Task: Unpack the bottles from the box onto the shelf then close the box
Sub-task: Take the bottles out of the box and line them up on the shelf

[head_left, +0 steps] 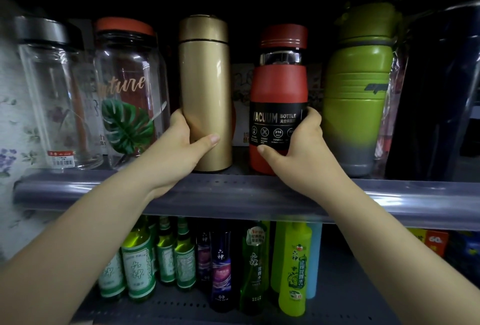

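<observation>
L hand [179, 153] fingers grip gold flask [205, 90], R hand [298, 148] red bottle [279, 96], btwn jar [130, 90] & green bottle [361, 90].

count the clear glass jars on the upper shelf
2, both at the left end: one with a black lid and one with a red lid beside the gold flask. More may sit hidden behind.

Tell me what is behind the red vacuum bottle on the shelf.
Behind the red vacuum bottle, patterned boxes show at both sides; the bottle and right hand cover the rest.

Dark bottle [439, 90] cut off at right edge
</observation>
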